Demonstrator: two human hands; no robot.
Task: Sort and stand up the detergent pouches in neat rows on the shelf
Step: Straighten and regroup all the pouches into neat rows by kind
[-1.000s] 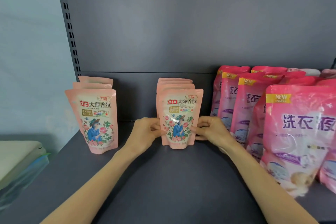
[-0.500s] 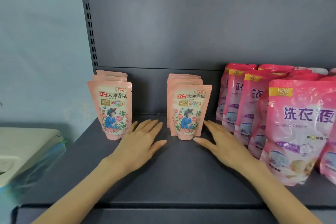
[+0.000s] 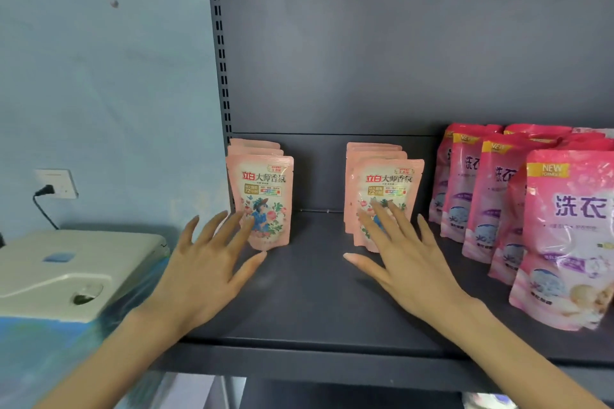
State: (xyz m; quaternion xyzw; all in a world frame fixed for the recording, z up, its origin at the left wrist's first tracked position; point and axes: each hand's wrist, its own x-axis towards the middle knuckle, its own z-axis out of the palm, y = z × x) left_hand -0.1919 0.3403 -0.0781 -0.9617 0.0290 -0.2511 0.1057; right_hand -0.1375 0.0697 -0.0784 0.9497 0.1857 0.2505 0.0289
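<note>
Over the shelf (image 3: 309, 292) my left hand (image 3: 202, 272) and right hand (image 3: 408, 262) hover flat, fingers spread, holding nothing, before two upright rows of pale pouches (image 3: 265, 189), with big pink pouches (image 3: 564, 226) standing right

From my remote seat I see a dark grey metal shelving unit (image 3: 332, 276) filling most of the view, its flat shelf board running to a rounded front lip at the bottom. Behind it stands a matching grey back panel (image 3: 382, 50), with one horizontal seam low down. A slotted upright post (image 3: 222, 70) marks the unit's left edge. To the left of that I see a pale blue painted wall (image 3: 99, 76), slightly scuffed, carrying a white wall socket (image 3: 57, 183) with a black plug and cable (image 3: 41, 206) hanging from it. Below the socket sits a cream plastic appliance (image 3: 76, 266), resting on something blue. The light is soft and even.
</note>
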